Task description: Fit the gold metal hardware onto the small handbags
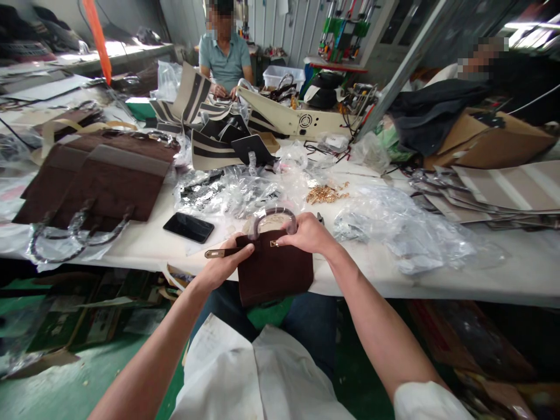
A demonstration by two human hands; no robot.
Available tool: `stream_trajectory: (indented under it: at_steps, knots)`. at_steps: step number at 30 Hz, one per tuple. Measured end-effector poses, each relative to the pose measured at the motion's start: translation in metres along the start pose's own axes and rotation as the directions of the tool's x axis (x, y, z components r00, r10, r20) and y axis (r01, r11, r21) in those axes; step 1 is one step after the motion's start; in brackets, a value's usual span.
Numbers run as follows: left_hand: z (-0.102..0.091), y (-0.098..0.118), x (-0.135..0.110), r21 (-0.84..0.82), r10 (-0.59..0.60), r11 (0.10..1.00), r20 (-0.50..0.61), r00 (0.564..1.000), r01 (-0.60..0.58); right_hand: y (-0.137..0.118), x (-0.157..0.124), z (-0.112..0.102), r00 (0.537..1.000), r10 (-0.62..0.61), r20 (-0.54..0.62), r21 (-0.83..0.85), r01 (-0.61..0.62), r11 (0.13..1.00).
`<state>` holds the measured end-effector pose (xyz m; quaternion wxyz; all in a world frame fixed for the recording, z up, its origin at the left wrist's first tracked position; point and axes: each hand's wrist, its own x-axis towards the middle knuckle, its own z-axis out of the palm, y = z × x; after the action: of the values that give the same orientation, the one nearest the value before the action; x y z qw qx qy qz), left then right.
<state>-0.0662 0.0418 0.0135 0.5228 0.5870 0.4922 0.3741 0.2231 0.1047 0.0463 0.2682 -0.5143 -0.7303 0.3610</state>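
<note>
I hold a small dark brown handbag (pixel 275 273) at the near edge of the white table (pixel 503 274). My left hand (pixel 227 261) is closed in a pinch on the bag's brown strap tab (pixel 219 252), which sticks out to the left. My right hand (pixel 306 232) is closed on the top of the bag at the base of its plastic-wrapped handle (pixel 273 216). A small gold clasp (pixel 274 243) shows on the bag's top edge between my hands.
A black phone (pixel 188 227) lies left of the bag. Larger brown bags (pixel 100 181) sit at the far left. Crumpled clear plastic wrap (pixel 394 227) and gold metal fittings (pixel 326 193) lie behind. A person in a teal shirt (pixel 225 58) works across the table.
</note>
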Motion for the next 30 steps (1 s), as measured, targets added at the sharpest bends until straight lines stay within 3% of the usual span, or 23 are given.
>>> stream_trajectory:
  at_steps: [2, 4, 7, 9, 12, 15, 19, 25, 30]
  knots:
    - [0.003, 0.000, -0.001, -0.064, -0.009, 0.998, -0.005, 1.000, 0.008, 0.003, 0.003, -0.001, 1.000, 0.004, -0.012, -0.021, -0.004, 1.000]
    - [0.009, -0.004, -0.002, -0.241, -0.053, 0.970, -0.034, 0.998, 0.044, 0.006, 0.005, -0.002, 0.999, 0.002, -0.042, -0.055, -0.005, 0.998]
    - [0.022, -0.014, -0.004, -0.520, -0.179, 0.844, -0.036, 0.983, 0.134, 0.008, 0.006, -0.002, 0.995, -0.015, -0.097, -0.110, 0.004, 0.994]
    - [0.029, -0.021, -0.005, -0.586, -0.231, 0.796, -0.070, 0.970, 0.148, 0.009, 0.006, -0.001, 0.992, -0.030, -0.123, -0.143, 0.012, 0.990]
    - [0.033, -0.025, -0.002, -0.576, -0.235, 0.810, -0.142, 0.962, 0.112, 0.008, 0.004, 0.000, 0.988, -0.057, -0.140, -0.181, 0.031, 0.983]
    - [0.034, -0.022, 0.002, -0.579, -0.223, 0.810, -0.160, 0.962, 0.091, 0.006, 0.001, 0.001, 0.965, -0.194, -0.178, -0.298, 0.135, 0.945]
    - [0.036, -0.019, 0.007, -0.651, -0.273, 0.754, -0.184, 0.944, 0.092, 0.000, -0.008, 0.001, 0.868, -0.434, -0.242, -0.527, 0.258, 0.810]
    - [0.043, -0.021, 0.012, -0.714, -0.252, 0.698, -0.169, 0.953, 0.057, -0.001, -0.013, 0.007, 0.808, -0.586, 0.066, -0.564, 0.515, 0.645]
    - [0.044, -0.025, 0.015, -0.711, -0.213, 0.703, -0.179, 0.960, 0.024, 0.001, -0.004, 0.010, 0.787, -0.597, 0.156, -0.533, 0.576, 0.620]
